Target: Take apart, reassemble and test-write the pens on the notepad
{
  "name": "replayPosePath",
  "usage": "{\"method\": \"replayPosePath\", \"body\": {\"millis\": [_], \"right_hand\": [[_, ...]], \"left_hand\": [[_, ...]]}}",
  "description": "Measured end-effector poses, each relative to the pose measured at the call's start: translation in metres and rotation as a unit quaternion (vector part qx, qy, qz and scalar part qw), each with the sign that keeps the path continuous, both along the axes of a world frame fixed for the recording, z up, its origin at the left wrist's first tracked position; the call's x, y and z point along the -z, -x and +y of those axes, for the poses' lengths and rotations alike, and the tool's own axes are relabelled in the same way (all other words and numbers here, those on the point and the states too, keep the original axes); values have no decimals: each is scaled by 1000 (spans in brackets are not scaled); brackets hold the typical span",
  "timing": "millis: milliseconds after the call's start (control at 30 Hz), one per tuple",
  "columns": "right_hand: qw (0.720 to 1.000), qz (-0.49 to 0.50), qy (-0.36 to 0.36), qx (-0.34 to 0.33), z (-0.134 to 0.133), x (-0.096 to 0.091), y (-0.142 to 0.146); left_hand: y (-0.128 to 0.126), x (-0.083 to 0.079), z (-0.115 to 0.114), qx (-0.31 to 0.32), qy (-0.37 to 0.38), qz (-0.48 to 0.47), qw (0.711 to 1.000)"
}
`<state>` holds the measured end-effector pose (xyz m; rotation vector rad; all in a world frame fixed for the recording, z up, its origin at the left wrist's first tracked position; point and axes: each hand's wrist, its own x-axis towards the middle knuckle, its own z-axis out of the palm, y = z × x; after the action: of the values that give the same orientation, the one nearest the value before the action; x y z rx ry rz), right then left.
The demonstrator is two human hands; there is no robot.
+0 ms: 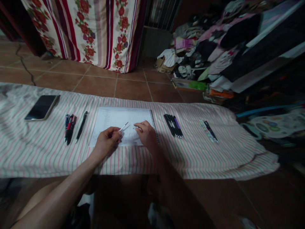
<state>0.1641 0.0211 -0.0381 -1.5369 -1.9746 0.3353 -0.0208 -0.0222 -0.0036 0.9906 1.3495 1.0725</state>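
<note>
My left hand (108, 139) pinches a slim white tube with a dark tip (123, 126), which looks like a pen refill. It points up and right over an open spiral notebook (119, 114). A short way to the right, my right hand (145, 132) is closed, thumb and fingers together, around a small thing with a pale end (135, 127); most of it is hidden, so its kind is unclear. The two hands are apart, both above the notebook's white page. Left of the notebook lies a black pen (82, 127). Several dark pens (173, 126) lie side by side to its right.
A striped cloth (133, 162) covers the low table. Toward the left are a phone (42, 108) and a few pens (70, 128); a black pen (211, 131) lies beside a patterned strip at right. Beyond are a floral curtain (100, 35) and piled clothes (202, 47).
</note>
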Motion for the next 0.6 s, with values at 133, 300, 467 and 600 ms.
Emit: {"method": "replayPosePath", "body": {"millis": [133,300,467,600], "right_hand": [[1000,-25,9,0,0,0,2],[999,-41,12,8,-1,-3,4],[999,-51,12,6,-4,-4,5],[1000,-30,3,-2,-4,-5,3]], "left_hand": [[3,1,0,3,-5,-3,1000],[2,2,-1,10,-6,1,1000],[-1,2,-1,19,5,11,1000],[-5,0,-1,21,8,5,1000]]}}
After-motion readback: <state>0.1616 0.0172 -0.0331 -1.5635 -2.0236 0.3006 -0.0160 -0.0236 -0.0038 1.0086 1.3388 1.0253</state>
